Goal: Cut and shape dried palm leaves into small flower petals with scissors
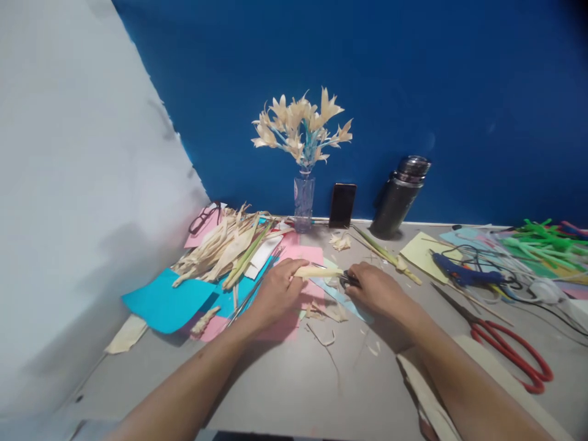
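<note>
My left hand (283, 283) is closed on one end of a pale corn husk strip (319, 272), which it holds level above the table. My right hand (373, 286) is closed round the dark handles of small scissors (350, 279) at the strip's other end. A thin metal blade shows just behind the strip; the rest of the scissors is hidden by fingers and husk. Below the hands lie pink paper (285, 327), light blue paper (342, 298) and husk scraps (327, 311).
Dried husks (220, 248) are piled on blue paper (172, 300) at left. Behind stand a bottle with husk flowers (304, 199), a phone (342, 205) and a leaning flask (399, 199). At right lie a blue glue gun (466, 269), red-handled scissors (509, 346) and green pipe cleaners (546, 245).
</note>
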Tool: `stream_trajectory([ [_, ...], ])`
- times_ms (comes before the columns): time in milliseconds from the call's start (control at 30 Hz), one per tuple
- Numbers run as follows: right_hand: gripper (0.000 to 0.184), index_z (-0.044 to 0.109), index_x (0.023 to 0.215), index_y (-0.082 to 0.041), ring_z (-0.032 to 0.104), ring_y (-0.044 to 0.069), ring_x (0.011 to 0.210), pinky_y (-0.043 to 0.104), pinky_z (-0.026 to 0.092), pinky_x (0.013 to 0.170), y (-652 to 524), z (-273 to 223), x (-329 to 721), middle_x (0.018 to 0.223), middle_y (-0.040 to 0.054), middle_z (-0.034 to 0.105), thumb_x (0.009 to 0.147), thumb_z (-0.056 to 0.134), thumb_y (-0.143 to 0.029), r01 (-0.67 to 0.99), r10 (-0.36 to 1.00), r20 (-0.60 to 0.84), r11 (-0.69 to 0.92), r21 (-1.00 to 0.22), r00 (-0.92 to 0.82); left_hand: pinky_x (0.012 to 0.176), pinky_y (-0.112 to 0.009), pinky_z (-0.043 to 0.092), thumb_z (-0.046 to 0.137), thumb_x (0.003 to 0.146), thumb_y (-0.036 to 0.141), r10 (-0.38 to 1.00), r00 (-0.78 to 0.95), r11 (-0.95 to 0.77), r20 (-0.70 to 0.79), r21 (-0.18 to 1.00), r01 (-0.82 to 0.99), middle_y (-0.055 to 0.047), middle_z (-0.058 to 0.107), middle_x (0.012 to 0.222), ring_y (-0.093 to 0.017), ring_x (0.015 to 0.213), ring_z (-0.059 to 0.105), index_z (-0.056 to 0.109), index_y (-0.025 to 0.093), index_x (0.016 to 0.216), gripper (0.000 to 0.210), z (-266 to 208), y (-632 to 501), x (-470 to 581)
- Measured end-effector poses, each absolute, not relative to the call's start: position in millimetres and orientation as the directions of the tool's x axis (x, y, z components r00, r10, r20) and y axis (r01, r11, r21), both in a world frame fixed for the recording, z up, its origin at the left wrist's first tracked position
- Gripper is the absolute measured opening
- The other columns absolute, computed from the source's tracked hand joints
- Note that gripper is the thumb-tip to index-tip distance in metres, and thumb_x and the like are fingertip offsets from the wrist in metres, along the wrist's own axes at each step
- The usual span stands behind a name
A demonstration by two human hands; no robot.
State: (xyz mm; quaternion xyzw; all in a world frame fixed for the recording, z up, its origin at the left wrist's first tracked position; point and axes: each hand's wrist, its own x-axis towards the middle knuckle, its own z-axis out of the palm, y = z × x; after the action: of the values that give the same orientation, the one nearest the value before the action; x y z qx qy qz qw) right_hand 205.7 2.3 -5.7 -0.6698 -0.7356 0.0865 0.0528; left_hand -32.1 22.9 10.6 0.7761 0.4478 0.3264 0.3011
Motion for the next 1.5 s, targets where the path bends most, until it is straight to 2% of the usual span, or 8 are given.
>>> stream_trajectory([
  [233,0.016,0.063,0.086,-0.018,0.056,0.018,0.078,0.027,0.026,0.060,11,-14,210,0.089,0.0064,0.062,0.089,0.054,-0.030,0.966,0.996,-0.040,0.062,-0.249,-0.075,0.049,-0.020,0.034,0.056,0.084,0.040,0.947,0.314,0.025,-0.064,0.992,0.127,0.005,0.043,0.058,-0.008,0.052,0.040,0.056,0.017,0.071,0.026,13,24,-30],
  [467,0.016,0.063,0.086,-0.016,0.057,0.018,0.074,0.027,0.025,0.060,12,-11,213,0.087,0.0074,0.064,0.088,0.052,-0.028,0.964,0.995,-0.016,0.096,-0.248,-0.103,0.064,-0.026,0.051,0.073,0.072,0.029,0.929,0.320,0.255,-0.187,0.949,-0.184,0.005,0.047,0.055,-0.006,0.051,0.039,0.059,0.016,0.067,0.020,12,22,-26],
  [633,0.022,0.062,0.080,-0.017,0.057,0.018,0.076,0.027,0.031,0.063,10,0,215,0.085,0.0061,0.065,0.091,0.047,-0.030,0.899,0.987,0.001,0.146,-0.412,-0.159,0.063,-0.024,0.051,0.074,0.066,0.019,0.919,0.339,0.323,-0.201,0.877,-0.355,0.006,0.047,0.055,-0.005,0.050,0.042,0.057,0.015,0.069,0.018,11,28,-29],
  [767,0.025,0.061,0.076,-0.016,0.055,0.015,0.062,0.026,0.035,0.060,7,7,206,0.066,0.0026,0.063,0.090,0.044,-0.028,0.693,0.976,-0.092,0.072,-0.718,-0.197,0.059,-0.021,0.048,0.074,0.067,0.019,0.920,0.340,0.338,-0.192,0.828,-0.448,0.004,0.051,0.059,-0.004,0.050,0.046,0.054,0.015,0.071,0.021,8,34,-32],
  [867,0.027,0.063,0.081,-0.015,0.049,0.011,0.054,0.025,0.034,0.055,3,11,198,0.068,0.0018,0.063,0.088,0.052,-0.038,0.414,0.959,-0.167,-0.059,-0.908,-0.228,0.052,-0.018,0.044,0.075,0.069,0.023,0.932,0.324,0.308,-0.160,0.821,-0.481,0.005,0.049,0.057,-0.004,0.049,0.045,0.052,0.015,0.070,0.025,9,34,-32],
  [1000,0.030,0.062,0.087,-0.016,0.050,0.011,0.062,0.023,0.036,0.057,-1,7,192,0.075,0.0000,0.061,0.074,0.072,-0.041,0.193,0.928,-0.150,-0.088,-0.977,-0.340,0.045,-0.015,0.035,0.076,0.069,0.027,0.952,0.279,0.249,-0.128,0.853,-0.459,0.005,0.047,0.054,-0.004,0.047,0.042,0.052,0.016,0.071,0.027,10,32,-32],
  [1267,0.032,0.058,0.071,-0.016,0.047,0.010,0.057,0.024,0.037,0.053,0,-13,182,0.062,-0.0023,0.057,0.067,0.078,-0.041,0.262,0.933,-0.110,-0.017,-0.965,-0.343,0.046,-0.014,0.034,0.072,0.073,0.029,0.952,0.287,0.208,-0.109,0.916,-0.343,0.009,0.036,0.048,-0.003,0.045,0.027,0.053,0.017,0.071,0.024,13,24,-30],
  [1500,0.033,0.060,0.066,-0.014,0.048,0.009,0.047,0.022,0.037,0.045,-3,-17,174,0.054,-0.0003,0.058,0.068,0.078,-0.042,0.182,0.933,-0.186,-0.134,-0.974,-0.307,0.046,-0.015,0.033,0.072,0.074,0.031,0.952,0.291,0.188,-0.099,0.937,-0.296,0.009,0.033,0.049,-0.004,0.046,0.026,0.054,0.016,0.069,0.024,16,18,-26],
])
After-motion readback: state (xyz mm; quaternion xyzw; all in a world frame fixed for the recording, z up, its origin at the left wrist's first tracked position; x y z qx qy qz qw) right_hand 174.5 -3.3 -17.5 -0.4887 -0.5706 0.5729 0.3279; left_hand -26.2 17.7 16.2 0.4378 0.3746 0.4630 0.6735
